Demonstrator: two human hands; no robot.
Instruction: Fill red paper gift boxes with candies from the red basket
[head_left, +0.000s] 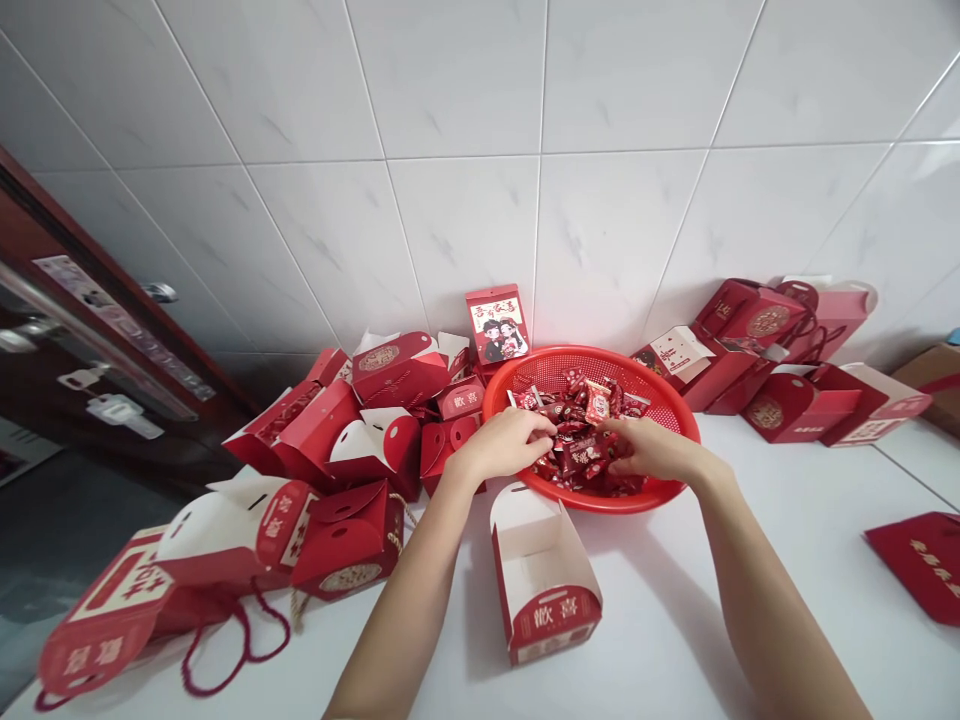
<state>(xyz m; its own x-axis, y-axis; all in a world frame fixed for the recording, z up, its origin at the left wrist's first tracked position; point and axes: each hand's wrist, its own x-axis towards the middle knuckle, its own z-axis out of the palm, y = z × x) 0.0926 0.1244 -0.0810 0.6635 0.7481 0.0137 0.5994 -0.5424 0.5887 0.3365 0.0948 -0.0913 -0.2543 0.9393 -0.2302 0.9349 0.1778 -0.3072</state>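
A red plastic basket (679, 400) with a perforated wall holds many red-wrapped candies (581, 455). My left hand (511, 440) reaches over its left rim, fingers slightly bent and apart, tips touching the candies. From the right, my right hand (649, 448) dips in among the candies, its thumb and fingers parted; some fingertips are hidden by wrappers. No candy is plainly gripped in either hand. Between my forearms, in front of the basket, stands an open red gift box (551, 615) with a white inside and gold characters. Nothing shows inside it.
Several red gift boxes (345, 540) crowd the left side, some with cord handles. More boxes (799, 400) stand at the right by the tiled wall (465, 230). A picture box (499, 325) is behind the basket. A red pouch (922, 565) lies far right. Keys (120, 410) hang left.
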